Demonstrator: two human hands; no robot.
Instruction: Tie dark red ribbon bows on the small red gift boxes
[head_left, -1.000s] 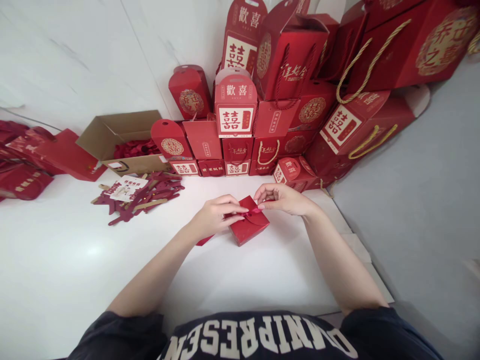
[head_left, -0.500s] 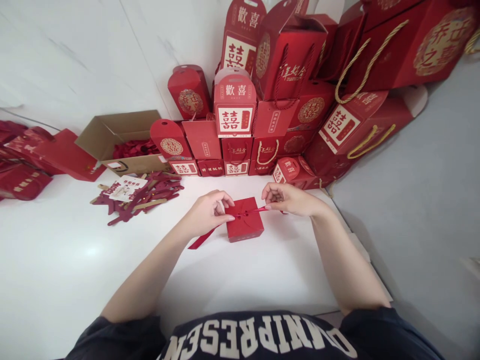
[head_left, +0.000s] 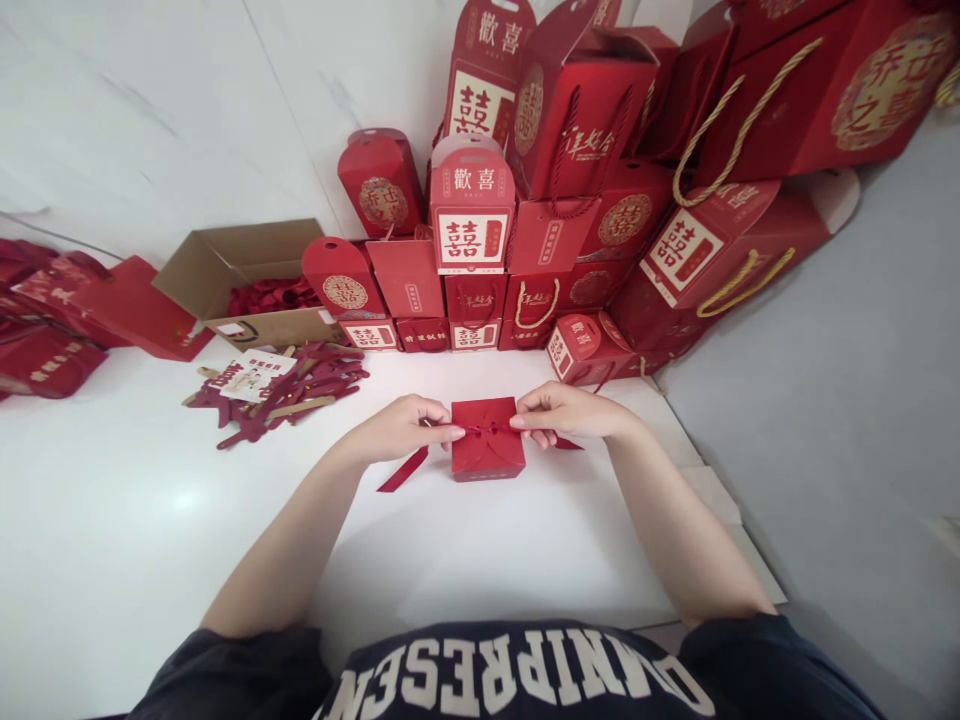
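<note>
A small red gift box [head_left: 487,462] sits on the white table in front of me, its top flaps folded shut. A dark red ribbon [head_left: 403,470] runs across the top through the flaps, its ends trailing out on both sides. At the box's left edge, my left hand [head_left: 411,428] pinches the ribbon between thumb and finger. My right hand [head_left: 559,412] pinches the ribbon's other side at the right edge of the box, fingers curled. A short ribbon tail shows below the right hand. The fingers partly cover the box's side edges.
Behind stands a stack of red gift boxes [head_left: 472,235], some with rope handles. An open cardboard carton [head_left: 281,328] holds red ribbons. Beside it lies a pile of dark red ribbon pieces [head_left: 322,388] with a printed card [head_left: 259,375]. More red boxes [head_left: 142,310] are at far left.
My right hand has moved left and slightly down to the box's edge. My left hand has shifted a little left and flattened down. The ribbon now lies lower across the top.
</note>
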